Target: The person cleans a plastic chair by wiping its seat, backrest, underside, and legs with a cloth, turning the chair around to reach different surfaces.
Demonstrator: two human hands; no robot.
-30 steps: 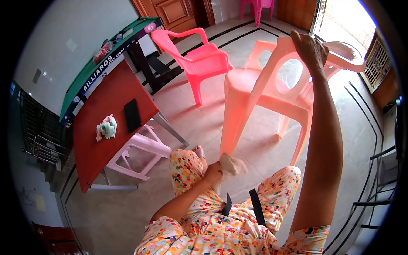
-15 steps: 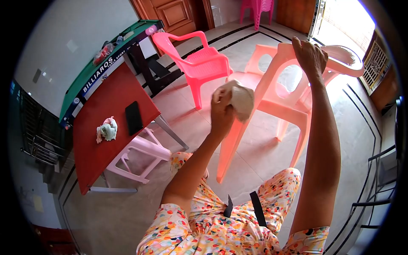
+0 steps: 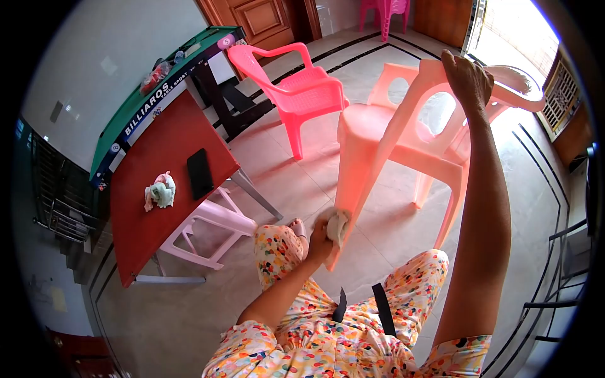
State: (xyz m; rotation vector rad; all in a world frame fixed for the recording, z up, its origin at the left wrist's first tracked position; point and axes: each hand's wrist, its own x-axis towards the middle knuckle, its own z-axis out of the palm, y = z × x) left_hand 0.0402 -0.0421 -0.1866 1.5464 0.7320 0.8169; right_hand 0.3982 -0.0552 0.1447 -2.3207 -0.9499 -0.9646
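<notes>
A light orange-pink plastic chair stands tilted in front of me, one of its legs reaching down toward my knees. My left hand is closed on a pale cloth, which is pressed against the lower end of that near leg. Higher up at the right, my right hand grips the chair at the front end of its armrest, fingers wrapped over the edge.
To the left are a red table with a black phone and a crumpled cloth, a pink stool and a billiards table. A bright pink armchair stands behind.
My left hand and the cloth have moved down along the chair leg, from its upper part to near its foot. My right hand keeps its hold on the chair.
</notes>
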